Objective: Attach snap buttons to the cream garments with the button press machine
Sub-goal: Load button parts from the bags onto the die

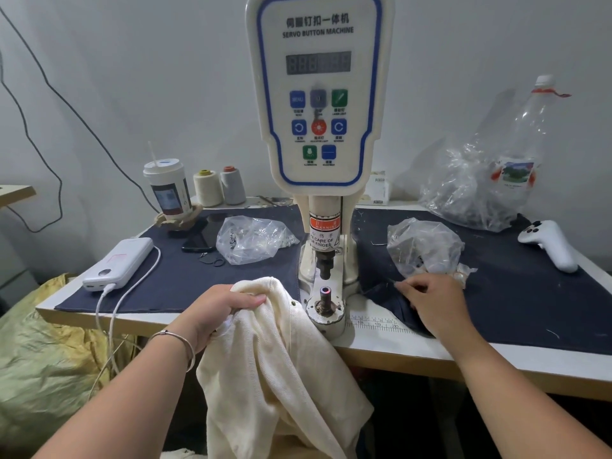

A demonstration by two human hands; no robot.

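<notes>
The cream button press machine (319,104) stands at the table's middle, its punch above the lower die (324,294). A cream knit garment (275,359) hangs over the table's front edge just left of the die, one dark snap (293,303) showing on its edge. My left hand (225,309) grips the bunched top of the garment. My right hand (430,301) rests on the dark cloth (513,293) right of the die, fingers curled, fingertips beside a clear bag of snap parts (425,246). Whether it pinches anything is not visible.
A second clear bag (251,238) lies left of the machine, with a phone (203,238), a white power bank (117,263) and its cable, a cup (167,190) and two thread cones (220,187). At right are a large bag, a bottle (520,147) and a white controller (549,243).
</notes>
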